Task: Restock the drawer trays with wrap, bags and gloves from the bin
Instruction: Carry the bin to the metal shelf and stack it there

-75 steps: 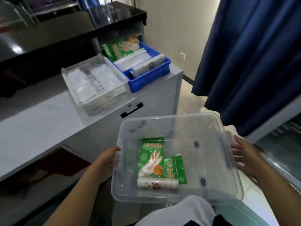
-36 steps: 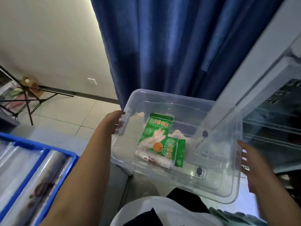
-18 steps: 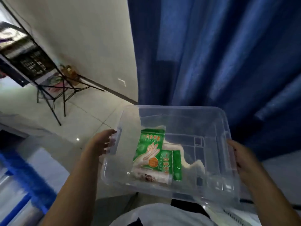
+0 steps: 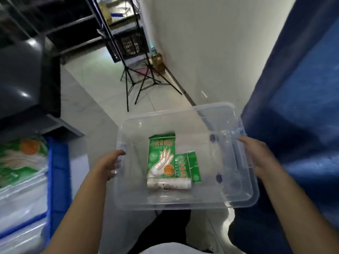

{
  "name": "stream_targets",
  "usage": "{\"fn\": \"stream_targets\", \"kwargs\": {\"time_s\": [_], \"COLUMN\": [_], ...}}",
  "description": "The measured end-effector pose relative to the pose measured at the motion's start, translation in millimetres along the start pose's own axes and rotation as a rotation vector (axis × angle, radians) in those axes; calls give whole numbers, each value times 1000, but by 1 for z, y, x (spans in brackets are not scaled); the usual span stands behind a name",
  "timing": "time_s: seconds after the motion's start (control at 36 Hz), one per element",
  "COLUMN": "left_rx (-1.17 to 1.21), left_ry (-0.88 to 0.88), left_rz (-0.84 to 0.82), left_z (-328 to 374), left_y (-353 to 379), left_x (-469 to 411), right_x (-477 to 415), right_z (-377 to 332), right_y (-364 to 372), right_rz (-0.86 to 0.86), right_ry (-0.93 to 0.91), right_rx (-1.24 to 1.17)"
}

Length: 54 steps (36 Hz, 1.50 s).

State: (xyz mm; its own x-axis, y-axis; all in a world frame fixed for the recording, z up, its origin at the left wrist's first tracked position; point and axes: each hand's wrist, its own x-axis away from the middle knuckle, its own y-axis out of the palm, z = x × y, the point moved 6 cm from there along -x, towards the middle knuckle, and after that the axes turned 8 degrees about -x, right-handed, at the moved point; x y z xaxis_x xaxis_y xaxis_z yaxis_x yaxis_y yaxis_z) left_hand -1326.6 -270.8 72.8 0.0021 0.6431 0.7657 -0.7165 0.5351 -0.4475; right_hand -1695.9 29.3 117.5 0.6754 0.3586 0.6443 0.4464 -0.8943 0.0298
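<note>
I hold a clear plastic bin point(image 4: 244, 196) in the air in front of me. My left hand point(image 4: 108, 165) grips its left handle and my right hand point(image 4: 260, 155) grips its right handle. Inside lie a large green glove packet point(image 4: 161, 154), a smaller green packet point(image 4: 188, 166) beside it, and a white roll of wrap point(image 4: 168, 184) across the near end. At the far left edge sits the blue tray point(image 4: 57, 173), holding a green glove packet point(image 4: 20, 156) and clear rolls point(image 4: 20, 198).
A blue curtain point(image 4: 297, 107) hangs close on the right, touching the bin's right side. Black tripod legs point(image 4: 139, 77) and a dark shelving unit point(image 4: 128, 39) stand on the tiled floor ahead. A black counter edge point(image 4: 27, 70) lies at left.
My view has swung left, from the curtain toward the floor, tripod and blue tray. The bin stays held in both hands with the same contents.
</note>
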Motion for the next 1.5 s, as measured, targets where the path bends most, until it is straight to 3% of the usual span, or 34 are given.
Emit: {"fn": "stream_targets", "kwargs": {"time_s": [0.31, 0.5, 0.75, 0.83, 1.11, 1.33, 1.5], "left_rx": [207, 328, 533, 493, 542, 631, 839], "left_ry": [-130, -84, 1, -34, -272, -353, -385], "left_rz": [-82, -54, 130, 252, 244, 451, 545], "left_z": [76, 163, 257, 292, 388, 434, 435], "left_y": [-4, -32, -87, -107, -169, -264, -337], "left_x": [-122, -173, -254, -281, -382, -426, -459], "right_x": [-145, -204, -296, -335, -469, -519, -529], "right_z": [-125, -205, -283, -307, -382, -403, -403], "right_y": [151, 227, 350, 402, 595, 772, 918], "right_rz": [-39, -67, -157, -211, -392, -529, -652], "right_ry": [22, -16, -72, -101, -63, 16, 40], "right_rx": [283, 398, 423, 446, 485, 575, 617]}}
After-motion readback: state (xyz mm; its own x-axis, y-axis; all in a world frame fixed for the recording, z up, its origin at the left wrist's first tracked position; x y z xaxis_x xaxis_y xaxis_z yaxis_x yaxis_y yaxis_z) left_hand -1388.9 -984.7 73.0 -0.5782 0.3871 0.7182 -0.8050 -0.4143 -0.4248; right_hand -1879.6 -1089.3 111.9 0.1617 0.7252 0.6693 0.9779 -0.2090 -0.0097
